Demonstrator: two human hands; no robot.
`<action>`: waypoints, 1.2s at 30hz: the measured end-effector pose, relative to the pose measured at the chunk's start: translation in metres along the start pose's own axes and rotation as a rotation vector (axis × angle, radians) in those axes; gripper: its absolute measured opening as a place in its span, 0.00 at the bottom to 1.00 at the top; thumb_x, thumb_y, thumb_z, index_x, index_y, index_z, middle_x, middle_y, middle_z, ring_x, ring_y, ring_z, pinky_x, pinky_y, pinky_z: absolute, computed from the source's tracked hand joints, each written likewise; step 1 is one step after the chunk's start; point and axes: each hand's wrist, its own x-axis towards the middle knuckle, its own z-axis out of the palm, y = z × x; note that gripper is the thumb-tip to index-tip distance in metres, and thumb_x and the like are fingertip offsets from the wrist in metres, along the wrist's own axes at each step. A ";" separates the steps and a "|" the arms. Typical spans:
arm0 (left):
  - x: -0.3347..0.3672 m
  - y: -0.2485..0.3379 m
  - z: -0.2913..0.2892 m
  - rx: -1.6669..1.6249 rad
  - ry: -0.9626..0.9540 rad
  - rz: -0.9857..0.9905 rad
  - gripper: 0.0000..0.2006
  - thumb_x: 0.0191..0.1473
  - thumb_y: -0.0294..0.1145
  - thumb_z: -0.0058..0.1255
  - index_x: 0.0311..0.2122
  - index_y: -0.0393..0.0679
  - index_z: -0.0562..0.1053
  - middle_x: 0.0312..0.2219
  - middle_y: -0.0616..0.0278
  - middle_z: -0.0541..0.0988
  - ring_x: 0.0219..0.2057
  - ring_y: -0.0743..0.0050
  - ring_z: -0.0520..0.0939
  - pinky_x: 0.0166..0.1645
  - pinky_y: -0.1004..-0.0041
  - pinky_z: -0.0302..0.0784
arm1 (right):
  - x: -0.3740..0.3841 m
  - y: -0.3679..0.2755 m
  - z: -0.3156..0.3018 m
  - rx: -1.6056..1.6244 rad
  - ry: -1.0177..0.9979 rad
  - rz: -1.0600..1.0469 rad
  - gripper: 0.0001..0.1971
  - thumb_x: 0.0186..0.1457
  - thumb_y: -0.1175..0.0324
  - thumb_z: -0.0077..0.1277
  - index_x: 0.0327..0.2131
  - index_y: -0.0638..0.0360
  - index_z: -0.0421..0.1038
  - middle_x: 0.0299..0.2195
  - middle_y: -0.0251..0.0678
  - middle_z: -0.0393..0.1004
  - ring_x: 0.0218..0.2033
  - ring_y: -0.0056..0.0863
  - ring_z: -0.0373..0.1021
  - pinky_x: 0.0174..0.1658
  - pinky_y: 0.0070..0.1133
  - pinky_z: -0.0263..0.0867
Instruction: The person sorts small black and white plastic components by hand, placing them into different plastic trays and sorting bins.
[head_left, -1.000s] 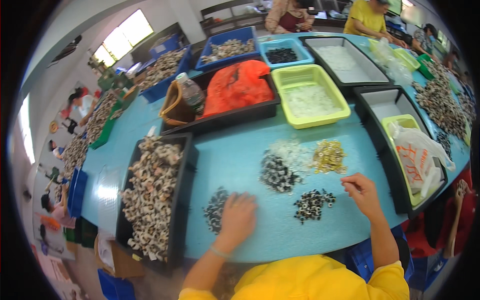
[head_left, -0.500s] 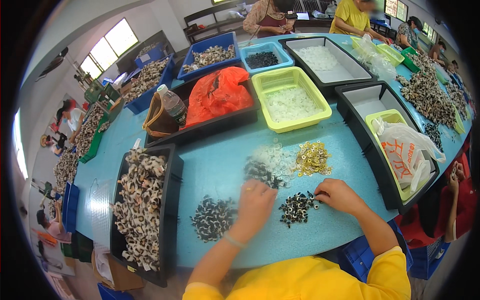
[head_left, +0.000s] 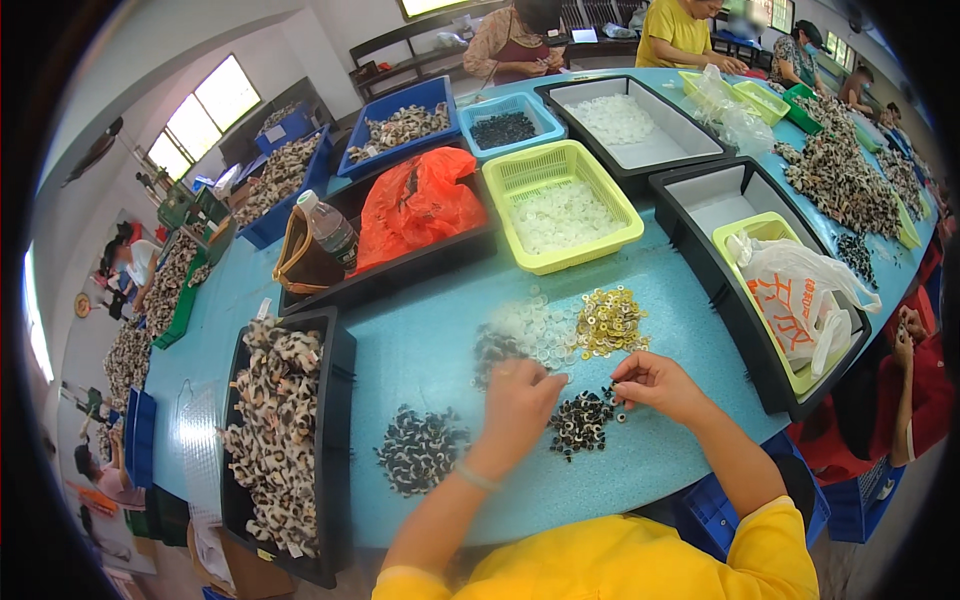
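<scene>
My left hand [head_left: 522, 402] is closed over the left edge of a pile of small black pieces [head_left: 580, 428], its fingertips bunched; what they hold is too small to make out. To the right of that pile, thumb and forefinger of my right hand [head_left: 655, 387] are pinched together above its upper edge, with something tiny and dark at the tips. Just beyond my hands lie clear plastic rings [head_left: 545, 335], partly blurred, beside yellow washers [head_left: 612, 322]. Black-and-white small parts [head_left: 420, 450] form a separate heap left of my left wrist.
A black bin of furry mottled pieces [head_left: 275, 440] stands at left. Beyond are a tray with a red plastic bag [head_left: 420, 205] and bottle [head_left: 330, 228], and a yellow-green basket [head_left: 565, 258]. A black tray [head_left: 735, 305] holding a white bag flanks the right. Other people work around the table.
The whole view has shifted slightly left. Against the table, my left hand has come right, toward the black pieces and my right hand. The right hand stays near the same pile, still pinched.
</scene>
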 end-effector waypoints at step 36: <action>-0.086 0.029 0.001 -1.326 0.087 -0.862 0.11 0.53 0.21 0.59 0.43 0.37 0.78 0.38 0.62 0.81 0.38 0.79 0.80 0.46 0.79 0.74 | -0.037 0.002 0.105 -0.462 0.077 -0.461 0.11 0.53 0.76 0.56 0.42 0.60 0.72 0.34 0.43 0.77 0.35 0.36 0.76 0.36 0.25 0.72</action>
